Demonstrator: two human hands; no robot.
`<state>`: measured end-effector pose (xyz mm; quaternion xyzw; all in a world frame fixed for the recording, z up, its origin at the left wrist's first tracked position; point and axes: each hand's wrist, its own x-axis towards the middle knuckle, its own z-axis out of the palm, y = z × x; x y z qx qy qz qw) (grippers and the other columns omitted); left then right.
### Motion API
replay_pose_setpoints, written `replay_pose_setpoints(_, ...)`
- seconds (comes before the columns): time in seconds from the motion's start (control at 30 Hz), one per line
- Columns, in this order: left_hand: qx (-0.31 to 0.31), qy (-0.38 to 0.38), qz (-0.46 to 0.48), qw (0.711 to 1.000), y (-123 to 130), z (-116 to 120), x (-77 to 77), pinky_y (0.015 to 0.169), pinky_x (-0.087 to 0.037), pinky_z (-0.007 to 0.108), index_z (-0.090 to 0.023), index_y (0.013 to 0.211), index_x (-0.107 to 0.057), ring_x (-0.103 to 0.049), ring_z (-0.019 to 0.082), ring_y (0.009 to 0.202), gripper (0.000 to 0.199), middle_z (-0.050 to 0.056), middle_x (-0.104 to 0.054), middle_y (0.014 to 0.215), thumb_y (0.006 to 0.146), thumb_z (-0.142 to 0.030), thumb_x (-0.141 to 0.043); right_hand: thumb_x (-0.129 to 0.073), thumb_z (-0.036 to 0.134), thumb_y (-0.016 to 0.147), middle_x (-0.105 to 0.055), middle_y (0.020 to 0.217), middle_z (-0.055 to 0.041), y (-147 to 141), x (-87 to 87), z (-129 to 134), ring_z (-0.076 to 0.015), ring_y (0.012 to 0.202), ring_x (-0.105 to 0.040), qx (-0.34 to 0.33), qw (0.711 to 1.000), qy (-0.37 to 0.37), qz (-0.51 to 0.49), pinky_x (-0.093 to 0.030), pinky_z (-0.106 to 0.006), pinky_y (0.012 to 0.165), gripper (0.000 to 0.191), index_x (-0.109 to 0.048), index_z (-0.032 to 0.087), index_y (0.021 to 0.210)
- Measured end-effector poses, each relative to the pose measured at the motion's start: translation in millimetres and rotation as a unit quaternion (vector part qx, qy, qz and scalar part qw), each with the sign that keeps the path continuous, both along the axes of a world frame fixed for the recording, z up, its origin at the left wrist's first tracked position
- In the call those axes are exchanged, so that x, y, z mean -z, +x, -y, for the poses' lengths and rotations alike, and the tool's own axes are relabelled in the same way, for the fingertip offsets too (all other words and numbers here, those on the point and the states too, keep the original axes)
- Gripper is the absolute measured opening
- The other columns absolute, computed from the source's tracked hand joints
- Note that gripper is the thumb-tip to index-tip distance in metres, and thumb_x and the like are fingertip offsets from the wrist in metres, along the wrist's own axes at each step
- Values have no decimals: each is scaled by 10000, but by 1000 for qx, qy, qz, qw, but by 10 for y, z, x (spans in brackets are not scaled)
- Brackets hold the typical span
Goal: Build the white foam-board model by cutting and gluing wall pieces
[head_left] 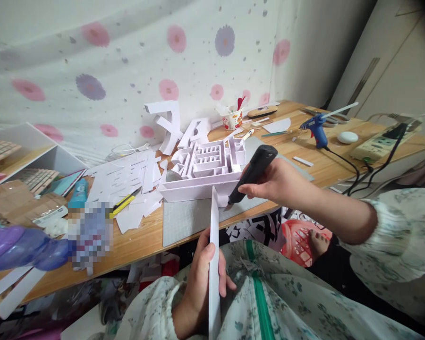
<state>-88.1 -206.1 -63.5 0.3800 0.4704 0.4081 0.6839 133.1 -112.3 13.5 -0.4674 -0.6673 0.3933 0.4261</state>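
My left hand (206,269), low in front of my lap, is closed around a long white foam board strip (214,264) seen almost edge-on. The strip's far end rises to the front of a white built-up foam board character (205,165) lying on the grey cutting mat (184,222). In my right hand (272,182) is a thick black pen-shaped tool (253,170), tilted down. Its narrow tip is close to the strip's right side, over the mat; whether it touches cannot be made out.
A blue glue gun (316,128) stands at the right, its cord leading toward a power strip (384,141). Behind are white foam board letters (168,125) and a paper cup (232,118). Left lie cut sheets (122,177), a yellow utility knife (123,205) and a purple-blue bottle (28,248).
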Motion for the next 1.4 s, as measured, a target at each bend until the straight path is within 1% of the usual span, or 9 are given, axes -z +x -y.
replay_pose_setpoints(0.1, 0, 0, -3, 1000, 2, -14, -5, 470, -522, 305, -153, 1298, -360, -322, 69, 299, 588, -108, -488, 493, 855, -523, -472, -734, 276, 713, -661, 597, -21, -63, 57, -29, -177, 555, -617, 30, 998, 22, 55, -506, -279, 498, 141, -666, 152, 721)
replay_pose_setpoints(0.23, -1, 0, 1, 1000, 9, -25, 4, 465, -522, 304, -159, 1285, -362, -329, 69, 295, 571, -108, -495, 502, 857, -521, -468, -738, 284, 733, -636, 580, -10, -127, 32, -24, -150, 548, -574, 40, 992, 56, 109, -439, -242, 480, 150, -682, 147, 708)
replay_pose_setpoints(0.33, 0, 0, 1, 1000, 15, -21, 8, 465, -523, 307, -157, 1280, -374, -322, 68, 292, 580, -108, -493, 499, 850, -530, -479, -746, 291, 735, -606, 552, 5, -146, 3, -19, -128, 529, -527, 49, 988, 59, 136, -392, -228, 474, 174, -670, 148, 672)
replay_pose_setpoints(0.47, -2, 0, 4, 1000, 17, -13, 8, 460, -520, 308, -153, 1285, -374, -306, 67, 288, 598, -113, -482, 489, 840, -534, -494, -746, 311, 735, -600, 558, 5, -161, 23, -32, -123, 536, -512, 57, 986, 57, 149, -372, -228, 483, 190, -670, 144, 687)
replay_pose_setpoints(0.7, 2, 0, 6, 1000, 8, -12, 20, 459, -523, 318, -161, 1298, -358, -308, 75, 292, 596, -111, -481, 479, 849, -533, -478, -743, 301, 732, -600, 546, 12, -202, 67, -16, -120, 517, -517, 62, 989, 63, 119, -378, -229, 487, 205, -619, 167, 639)
replay_pose_setpoints(0.93, -3, -15, 2, 1000, 19, -18, 11, 428, -498, 287, -185, 1268, -379, -303, 71, 281, 600, -111, -475, 475, 824, -569, -505, -743, 320, 749, -588, 542, 17, -222, 28, 32, -115, 507, -503, 74, 984, 92, 130, -374, -235, 502, 209, -635, 164, 661)
replay_pose_setpoints(1.17, 4, -12, 0, 1000, 6, -34, 26, 419, -503, 290, -190, 1241, -383, -305, 68, 276, 608, -112, -479, 469, 809, -595, -517, -739, 313, 749, -620, 585, -2, -189, -74, 60, -123, 531, -537, 79, 986, 118, 88, -386, -241, 497, 211, -642, 150, 658)
replay_pose_setpoints(1.3, 9, -14, 16, 1000, -12, -50, 72, 402, -498, 289, -210, 1226, -384, -314, 73, 267, 569, -111, -498, 478, 817, -582, -517, -743, 340, 747, -651, 607, -13, -171, -164, 104, -147, 554, -585, 78, 987, 135, 43, -434, -260, 503, 211, -659, 160, 674)
replay_pose_setpoints(1.4, 3, -16, 36, 999, -30, -39, 109, 401, -496, 290, -203, 1102, -466, -318, 70, 269, 462, -101, -502, 485, 828, -571, -522, -731, 355, 770, -678, 624, -16, -125, -295, 133, -166, 581, -629, 76, 986, 148, -21, -495, -286, 532, 200, -673, 184, 684)
